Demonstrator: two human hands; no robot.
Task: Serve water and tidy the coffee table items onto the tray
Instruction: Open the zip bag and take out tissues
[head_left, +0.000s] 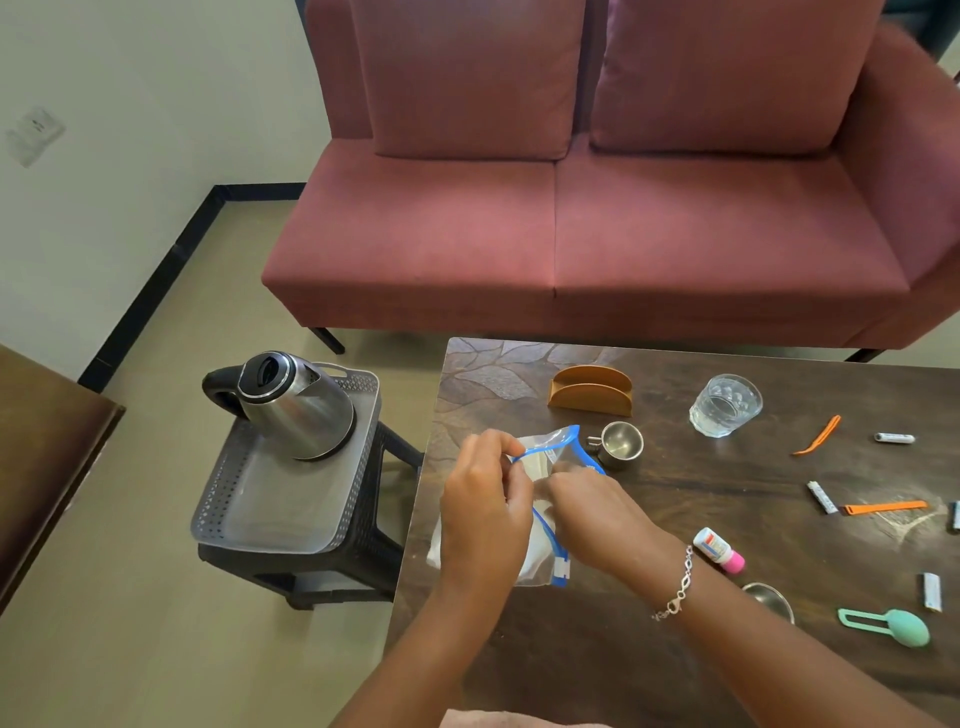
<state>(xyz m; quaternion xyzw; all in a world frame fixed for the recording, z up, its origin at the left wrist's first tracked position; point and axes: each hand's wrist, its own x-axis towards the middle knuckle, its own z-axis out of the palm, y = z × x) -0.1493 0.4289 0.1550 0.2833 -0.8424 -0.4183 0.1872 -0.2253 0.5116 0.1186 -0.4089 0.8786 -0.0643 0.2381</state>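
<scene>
A clear zip bag (551, 446) with a blue seal and white contents is held up over the left part of the dark coffee table (675, 499). My left hand (485, 512) pinches one side of its mouth and my right hand (587, 506) pinches the other. A glass of water (724, 405) stands at the back of the table. The steel kettle (293, 405) sits on the grey tray (260, 509), which lies on a black stool left of the table.
On the table: an orange napkin holder (591, 391), a small steel cup (619, 444), orange clips (818, 435) (883, 508), batteries (893, 438), a pink-capped bottle (719, 551), a teal scoop (896, 625), a steel bowl (769, 597). A maroon sofa (571, 234) stands behind.
</scene>
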